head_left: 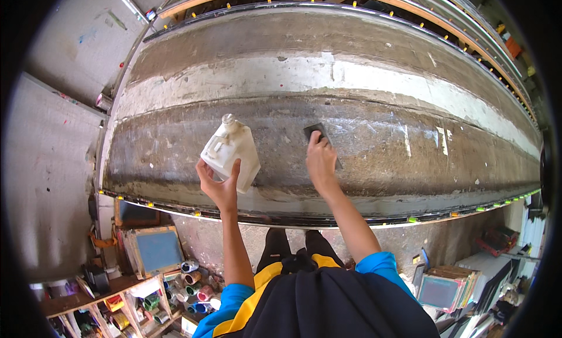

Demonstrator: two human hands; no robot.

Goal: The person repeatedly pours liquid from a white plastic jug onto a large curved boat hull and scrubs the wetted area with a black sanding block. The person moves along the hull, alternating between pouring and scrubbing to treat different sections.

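Observation:
My left hand (219,188) grips the lower end of a whitish plastic jug (241,156), fingers on one side and thumb on the other. The jug is tilted over the table, its narrow neck pointing away from me. In my right hand (321,162) is a dark, flat, rectangular scraper-like tool (317,129), held against the table surface. Its exact kind I cannot make out. Beneath both hands stretches a long table (281,142) with a worn brown top, and scuffed, shiny streaks show to the right of the tool.
A white band (234,74) runs along the table's far half. Small yellow and green clips line its rails (456,214). Framed screens (158,250) lean at lower left near a wooden shelf (88,300) and several paint cans (193,277). More frames (442,288) stack at lower right.

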